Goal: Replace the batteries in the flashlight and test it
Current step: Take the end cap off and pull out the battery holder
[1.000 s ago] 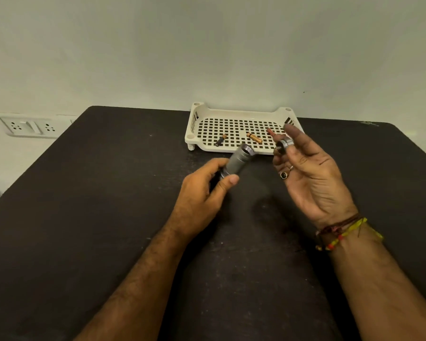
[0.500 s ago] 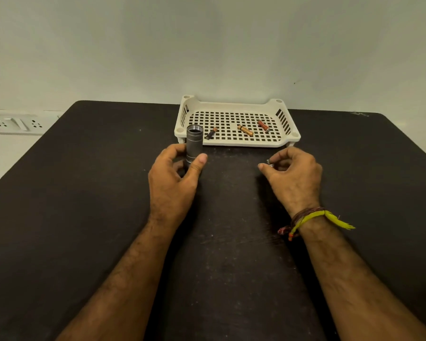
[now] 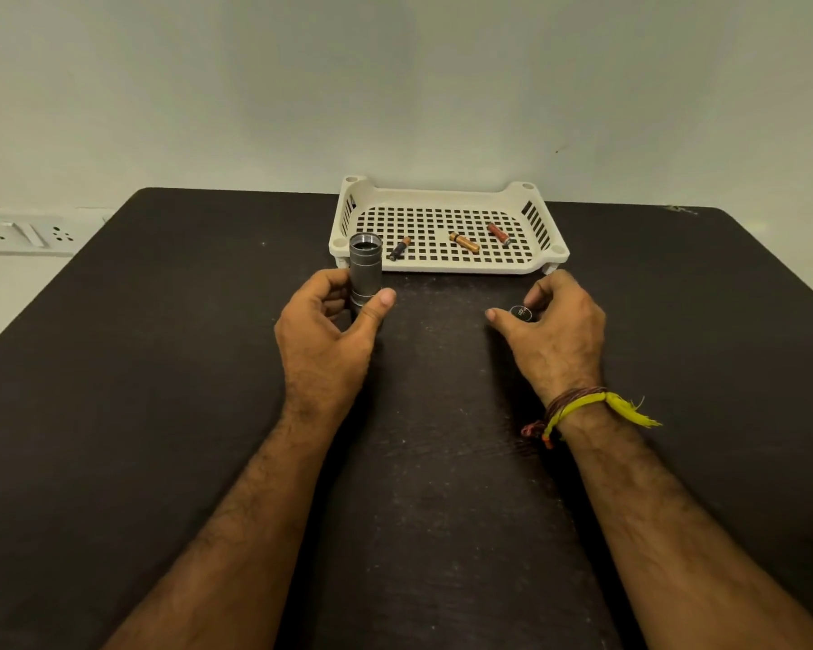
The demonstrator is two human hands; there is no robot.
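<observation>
Three batteries (image 3: 463, 242) in white tray (image 3: 447, 268)

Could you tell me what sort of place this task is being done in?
Probably a plain indoor workbench: a dark table pushed against a bare pale wall, a wall socket panel at left, and a white perforated tray of batteries.

No text, brand or number can be read. A faint pale marking is seen on the small round cap (image 3: 520, 313) lying on the surface by the right hand (image 3: 555, 330), but it is too small to be made out. The batteries (image 3: 464, 242) in the far tray (image 3: 447, 267) show only coloured bands.
</observation>
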